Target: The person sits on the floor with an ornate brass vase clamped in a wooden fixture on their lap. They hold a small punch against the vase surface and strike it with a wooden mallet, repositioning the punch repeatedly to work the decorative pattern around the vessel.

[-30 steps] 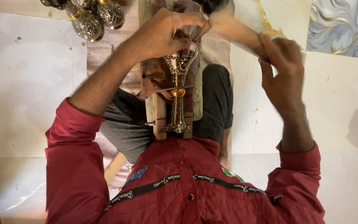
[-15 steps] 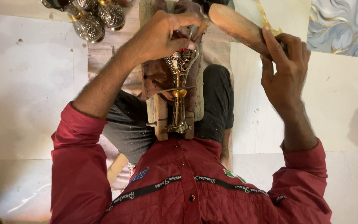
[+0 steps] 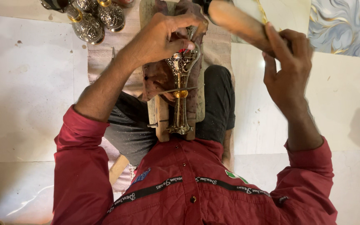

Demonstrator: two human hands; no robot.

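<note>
The engraved brass stem (image 3: pixel 181 93), lying along the 12-to-6 line on the wooden block (image 3: pixel 160 121), is being pinched at its upper end by the left hand (image 3: pixel 159 39), while the wooden mallet (image 3: pixel 238 23) is being clenched by the right hand (image 3: pixel 288 68) at 2 o'clock.

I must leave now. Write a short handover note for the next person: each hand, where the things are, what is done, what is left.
Left hand: fingertips pinch a small tool on the top of the ornate brass piece.
Right hand: grips a wooden handle, raised beside the piece.
Brass piece: lies along a wooden block on the lap, under a wire band.
Finished-looking engraved metal pieces stand at the far left on the floor.
Done: pattern visible on the upper part. How much is left, I cannot tell.
</note>
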